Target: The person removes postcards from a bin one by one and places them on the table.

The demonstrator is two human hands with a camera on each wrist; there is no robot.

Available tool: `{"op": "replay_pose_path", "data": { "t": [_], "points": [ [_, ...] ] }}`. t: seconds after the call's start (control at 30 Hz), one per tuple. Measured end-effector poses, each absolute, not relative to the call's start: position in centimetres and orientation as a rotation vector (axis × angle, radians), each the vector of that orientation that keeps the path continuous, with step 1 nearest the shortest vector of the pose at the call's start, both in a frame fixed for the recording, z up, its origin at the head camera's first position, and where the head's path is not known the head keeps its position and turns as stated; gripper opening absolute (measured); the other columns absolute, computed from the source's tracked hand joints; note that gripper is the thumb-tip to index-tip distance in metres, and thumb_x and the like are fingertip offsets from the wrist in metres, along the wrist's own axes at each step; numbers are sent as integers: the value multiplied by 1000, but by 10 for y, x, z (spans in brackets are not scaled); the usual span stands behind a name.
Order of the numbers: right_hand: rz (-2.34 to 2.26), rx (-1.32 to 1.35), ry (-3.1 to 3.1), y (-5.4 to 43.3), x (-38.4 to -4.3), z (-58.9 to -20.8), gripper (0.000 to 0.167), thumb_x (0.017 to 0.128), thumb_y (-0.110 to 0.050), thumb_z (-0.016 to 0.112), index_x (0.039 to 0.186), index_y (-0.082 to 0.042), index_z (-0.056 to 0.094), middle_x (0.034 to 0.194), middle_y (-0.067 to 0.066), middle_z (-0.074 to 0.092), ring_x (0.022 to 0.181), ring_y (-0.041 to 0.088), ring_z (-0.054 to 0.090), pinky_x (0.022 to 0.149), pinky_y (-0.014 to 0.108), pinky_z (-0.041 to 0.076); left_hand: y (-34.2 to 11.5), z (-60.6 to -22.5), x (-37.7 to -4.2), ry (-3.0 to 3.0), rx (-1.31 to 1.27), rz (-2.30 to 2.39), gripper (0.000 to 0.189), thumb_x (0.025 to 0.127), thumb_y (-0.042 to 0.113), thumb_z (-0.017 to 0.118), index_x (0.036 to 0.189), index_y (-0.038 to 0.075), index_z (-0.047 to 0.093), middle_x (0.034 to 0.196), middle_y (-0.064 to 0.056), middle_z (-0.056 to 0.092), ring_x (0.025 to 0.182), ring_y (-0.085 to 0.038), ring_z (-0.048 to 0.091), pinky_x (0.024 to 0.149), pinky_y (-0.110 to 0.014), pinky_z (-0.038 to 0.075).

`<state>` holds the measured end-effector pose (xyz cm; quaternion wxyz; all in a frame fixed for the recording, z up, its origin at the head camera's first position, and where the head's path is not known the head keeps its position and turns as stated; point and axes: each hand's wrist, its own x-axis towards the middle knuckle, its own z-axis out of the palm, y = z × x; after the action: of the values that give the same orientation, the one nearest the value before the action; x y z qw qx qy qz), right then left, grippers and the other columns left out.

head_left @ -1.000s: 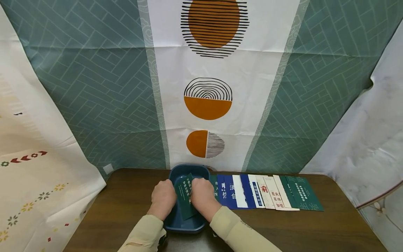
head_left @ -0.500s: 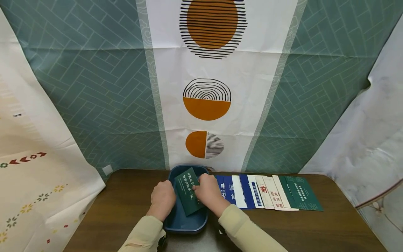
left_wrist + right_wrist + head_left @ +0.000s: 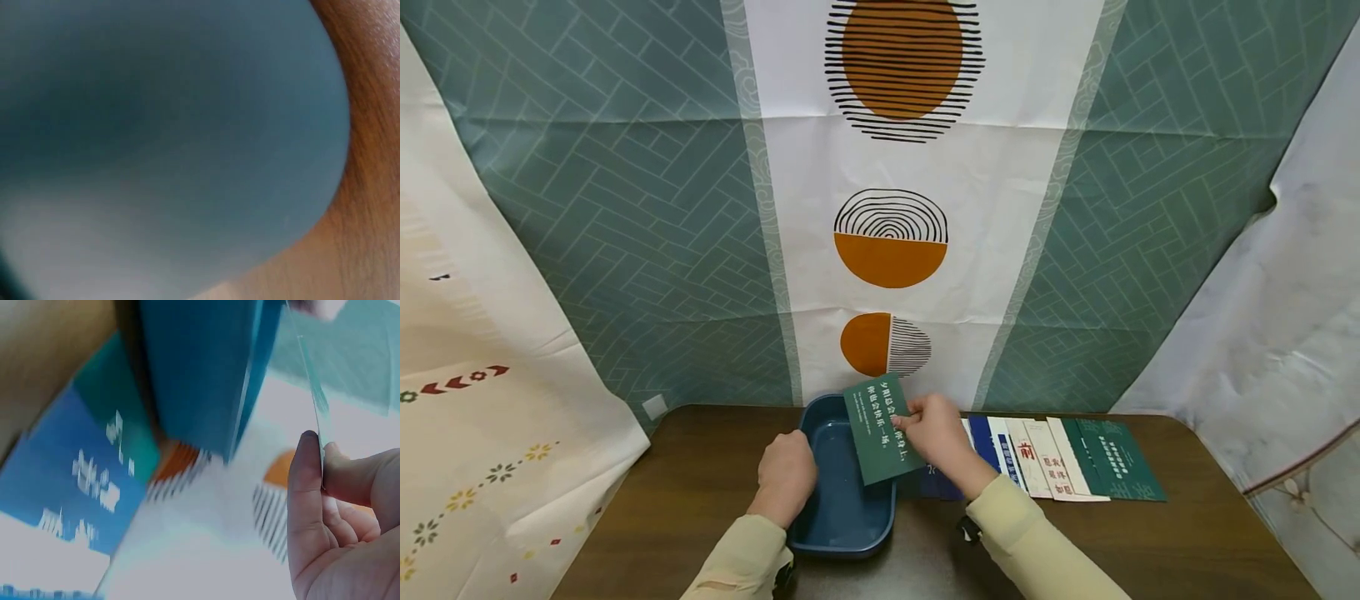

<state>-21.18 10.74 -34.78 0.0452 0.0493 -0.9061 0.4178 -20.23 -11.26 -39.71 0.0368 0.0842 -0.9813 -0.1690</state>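
Note:
Between the thumb and fingers of my right hand (image 3: 938,435) is a green card (image 3: 872,433) with white writing, raised over the right side of a blue plastic tub (image 3: 842,546). The right wrist view shows the card (image 3: 315,394) edge-on, pinched at its border. My left hand (image 3: 786,475) grips the tub's left rim with curled fingers, partly hidden behind the knuckles. In the left wrist view the tub's outer wall (image 3: 250,137) fills most of the frame, blurred, and the hand cannot be made out.
Right of the tub, a row of overlapping cards (image 3: 1037,454) in blue, white, cream and green lies along the back of the brown wooden table (image 3: 1150,550). A patterned cloth (image 3: 865,150) hangs behind the table's back edge.
My right hand has lifted the green card out of the tub and moved it up and right. The left hand has stayed at the tub's left rim.

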Motion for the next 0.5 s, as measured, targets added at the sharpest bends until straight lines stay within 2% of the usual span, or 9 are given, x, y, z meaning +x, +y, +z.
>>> {"op": "replay_pose_path", "data": {
  "t": [0.13, 0.23, 0.3, 0.37, 0.5],
  "points": [
    [1220, 72, -2743, 137, -215, -342, 35, 84, -28, 69, 58, -12, 52, 49, -3, 46, 45, 11, 43, 42, 24, 32, -113, -396, -202, -3000, 245, -529, 11, 81, 5, 60, 84, -4, 67, 80, -23, 66, 63, -34, 64, 43, -46, 48],
    [1171, -2, -2735, 161, -217, -340, 34, 84, -30, 69, 61, -11, 52, 52, -2, 46, 46, 12, 43, 43, 25, 31, -113, -396, -201, -2995, 249, -529, 11, 81, 5, 60, 82, -3, 67, 79, -23, 67, 62, -34, 64, 43, -46, 48],
    [1142, -41, -2735, 177, -217, -341, 26, 85, -29, 68, 71, -9, 61, 57, 0, 55, 48, 12, 47, 44, 25, 36, -112, -395, -201, -2997, 249, -524, 10, 80, 5, 61, 82, -3, 67, 79, -22, 67, 62, -33, 63, 43, -46, 48],
    [1097, -76, -2745, 194, -217, -342, 23, 86, -28, 67, 88, -6, 68, 66, 4, 63, 52, 12, 51, 46, 26, 40, -113, -395, -201, -2999, 249, -525, 10, 80, 5, 61, 82, -3, 67, 79, -22, 66, 62, -33, 63, 44, -46, 49],
    [979, -109, -2781, 229, -211, -346, 40, 88, -29, 64, 113, 2, 64, 94, 19, 69, 63, 16, 58, 50, 27, 45, -113, -395, -200, -3005, 256, -537, 10, 80, 4, 61, 83, -3, 67, 81, -23, 66, 63, -34, 63, 46, -46, 49]
  ]
}}
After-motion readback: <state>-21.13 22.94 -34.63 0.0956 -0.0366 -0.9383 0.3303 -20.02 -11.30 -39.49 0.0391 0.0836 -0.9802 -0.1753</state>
